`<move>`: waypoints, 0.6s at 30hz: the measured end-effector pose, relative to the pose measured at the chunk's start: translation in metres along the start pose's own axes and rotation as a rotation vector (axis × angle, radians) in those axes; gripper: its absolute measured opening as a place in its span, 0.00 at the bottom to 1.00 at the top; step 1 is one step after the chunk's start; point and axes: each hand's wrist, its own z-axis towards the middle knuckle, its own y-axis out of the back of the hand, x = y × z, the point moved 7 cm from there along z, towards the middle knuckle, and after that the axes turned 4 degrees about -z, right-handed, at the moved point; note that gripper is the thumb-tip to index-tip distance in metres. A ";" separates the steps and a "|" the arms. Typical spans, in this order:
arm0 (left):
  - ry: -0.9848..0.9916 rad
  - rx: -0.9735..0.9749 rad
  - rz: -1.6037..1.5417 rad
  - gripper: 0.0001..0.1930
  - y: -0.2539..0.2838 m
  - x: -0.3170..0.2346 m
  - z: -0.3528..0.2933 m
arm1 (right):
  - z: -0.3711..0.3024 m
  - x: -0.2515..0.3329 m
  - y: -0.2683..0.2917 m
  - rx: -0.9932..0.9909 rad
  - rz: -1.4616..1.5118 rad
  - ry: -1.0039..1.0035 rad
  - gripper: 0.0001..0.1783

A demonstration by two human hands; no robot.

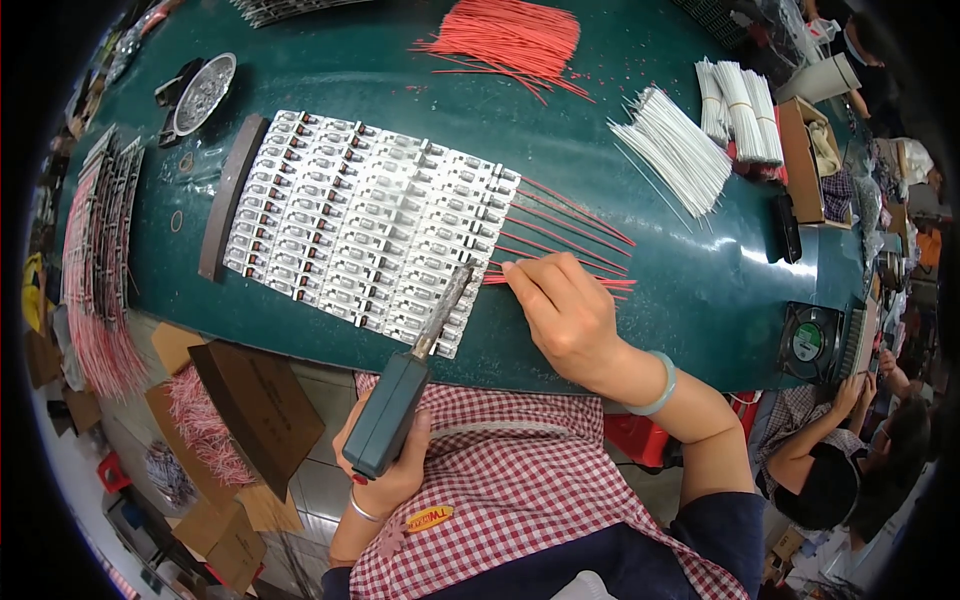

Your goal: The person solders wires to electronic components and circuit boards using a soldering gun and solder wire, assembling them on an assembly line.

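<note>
My left hand is wrapped round the handle of a dark green soldering gun. The gun's metal tip reaches the right edge of a large panel of white parts, set in rows with small silver and dark pieces. My right hand is closed in a pinch on a red wire at that same edge, close to the tip. Several red wires stick out to the right from the panel's edge, some passing behind my right hand. The exact joint between wire and panel is too small to make out.
A dark bar borders the panel's left side. Behind lies a pile of red wires; white wires lie at the right. A metal dish, a small fan and a cardboard box stand about. Another person works at far right.
</note>
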 end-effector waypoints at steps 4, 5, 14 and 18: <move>0.051 0.023 -0.003 0.13 0.001 0.007 -0.005 | -0.005 0.004 -0.002 0.018 0.028 -0.003 0.22; 0.039 0.026 0.002 0.13 0.001 0.004 -0.004 | -0.006 0.004 -0.002 0.028 0.027 -0.009 0.23; 0.024 0.085 0.060 0.12 -0.004 -0.007 0.003 | -0.007 0.006 -0.006 0.071 0.002 -0.015 0.22; 0.007 0.088 0.076 0.11 -0.005 -0.011 0.006 | -0.006 0.007 -0.007 0.078 -0.025 0.000 0.22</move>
